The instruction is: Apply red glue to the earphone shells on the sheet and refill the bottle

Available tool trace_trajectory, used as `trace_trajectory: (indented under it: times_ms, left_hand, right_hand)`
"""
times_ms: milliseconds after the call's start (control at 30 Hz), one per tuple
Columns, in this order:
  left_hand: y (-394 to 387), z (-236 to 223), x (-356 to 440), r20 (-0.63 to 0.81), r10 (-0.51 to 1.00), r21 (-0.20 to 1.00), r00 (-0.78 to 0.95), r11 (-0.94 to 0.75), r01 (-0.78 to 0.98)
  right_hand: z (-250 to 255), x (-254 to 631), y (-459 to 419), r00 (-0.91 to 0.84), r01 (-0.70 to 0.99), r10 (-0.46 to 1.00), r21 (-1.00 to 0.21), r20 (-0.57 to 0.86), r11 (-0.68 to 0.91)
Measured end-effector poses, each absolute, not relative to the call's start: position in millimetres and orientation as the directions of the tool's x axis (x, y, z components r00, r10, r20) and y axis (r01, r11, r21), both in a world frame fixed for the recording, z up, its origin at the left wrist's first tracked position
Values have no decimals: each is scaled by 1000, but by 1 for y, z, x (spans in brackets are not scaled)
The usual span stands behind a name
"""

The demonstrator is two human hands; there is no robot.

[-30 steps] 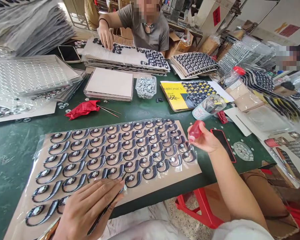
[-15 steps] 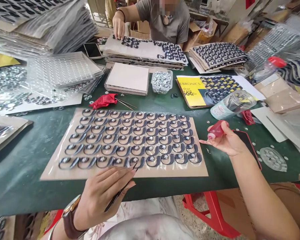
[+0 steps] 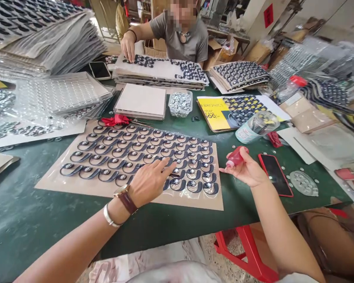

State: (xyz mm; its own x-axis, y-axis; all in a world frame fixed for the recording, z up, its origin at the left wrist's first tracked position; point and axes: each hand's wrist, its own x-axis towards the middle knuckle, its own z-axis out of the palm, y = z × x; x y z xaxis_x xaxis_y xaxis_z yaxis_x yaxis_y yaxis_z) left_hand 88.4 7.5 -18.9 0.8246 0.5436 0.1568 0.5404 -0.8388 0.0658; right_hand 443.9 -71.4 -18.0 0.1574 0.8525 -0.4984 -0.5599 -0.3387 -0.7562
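Note:
A card sheet (image 3: 51, 179) lies on the green table, bearing rows of dark curled pieces, each with a shiny round stone. My left hand (image 3: 150, 181), palm down, is over the middle of these rows. Its fingers are closed around dark tweezers (image 3: 174, 175); only a bit of them shows near the fingertips, the rest hidden beneath the hand. Just past the sheet's right edge, my right hand (image 3: 249, 173) grips a small red squeeze bottle (image 3: 237, 156), tilted with its pale nozzle end toward the sheet.
A red-framed phone (image 3: 275, 175) and a clear plastic palette (image 3: 303, 183) lie right. Behind the sheet are a red cloth (image 3: 115, 120), a tub of metal bits (image 3: 180, 103) and a jar (image 3: 257, 127). Across the table, a person's hand (image 3: 128, 48) touches another sheet.
My left hand has moved forward and right, from the sheet's near edge to over its rows. The view has shifted, and the sheet appears turned slightly. My right hand keeps hold of the bottle.

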Motion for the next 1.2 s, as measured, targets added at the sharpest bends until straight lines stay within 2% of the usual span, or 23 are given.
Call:
trace_trajectory:
  times_ms: [267, 467, 700, 933, 1200]
  left_hand:
    - [4, -39, 93, 91, 549, -58, 831, -830, 555]
    - [-19, -38, 81, 105, 565, -76, 818, -816, 573]
    - [-40, -39, 65, 143, 631, -143, 763, -749, 647]
    - [-51, -31, 57, 60, 675, -57, 736, -734, 677]
    - [-60, -37, 49, 122, 710, 44, 693, -702, 711]
  right_hand:
    - [-23, 439, -80, 92, -571, 880, -749, -466, -337]
    - [-18, 412, -78, 121, -602, 891, -746, -438, -284]
    - [-19, 373, -42, 236, -671, 907, -734, -348, -107]
    - [-34, 364, 20, 353, -630, 879, -776, -321, -30]
    - [-47, 350, 31, 396, -580, 897, -811, -194, 81]
